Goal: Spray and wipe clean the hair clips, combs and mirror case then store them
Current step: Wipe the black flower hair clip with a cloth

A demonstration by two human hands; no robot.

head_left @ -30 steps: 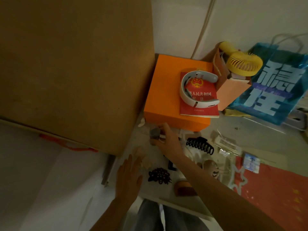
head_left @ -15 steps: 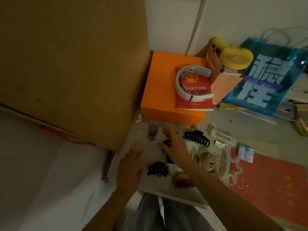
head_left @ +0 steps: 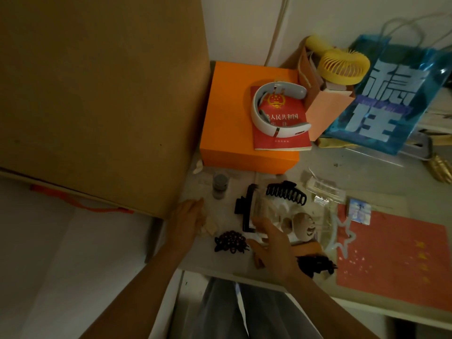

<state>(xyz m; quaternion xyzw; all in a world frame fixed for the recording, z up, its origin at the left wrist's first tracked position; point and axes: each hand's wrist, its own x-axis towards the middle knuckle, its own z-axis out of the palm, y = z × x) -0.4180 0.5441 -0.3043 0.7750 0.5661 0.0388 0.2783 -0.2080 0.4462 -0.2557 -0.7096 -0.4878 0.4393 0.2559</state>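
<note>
A small grey spray bottle [head_left: 220, 185] stands upright on the table just before the orange box [head_left: 227, 118]. Around it lie a black claw clip [head_left: 286, 192], a long black clip [head_left: 246, 209], a dark beaded clip [head_left: 231, 241], a round beige clip [head_left: 304, 226], a brown wooden comb [head_left: 309, 248] and a dark clip [head_left: 315, 264]. My right hand [head_left: 274, 248] hovers over the comb with fingers spread, its tips by a clear plastic piece [head_left: 260, 209], holding nothing. My left hand [head_left: 187, 221] lies flat on a beige cloth [head_left: 211, 226].
A big cardboard box [head_left: 97, 94] walls off the left. On the orange box lie a red booklet [head_left: 281, 128] and a white neck device [head_left: 259, 111]. A yellow fan [head_left: 342, 67] and blue bag [head_left: 381, 101] stand at the back right; a red sheet [head_left: 391, 253] covers the right.
My right hand set the small bottle down by the orange box, let go and drew back toward me over the clips. My left hand stayed on the cloth.
</note>
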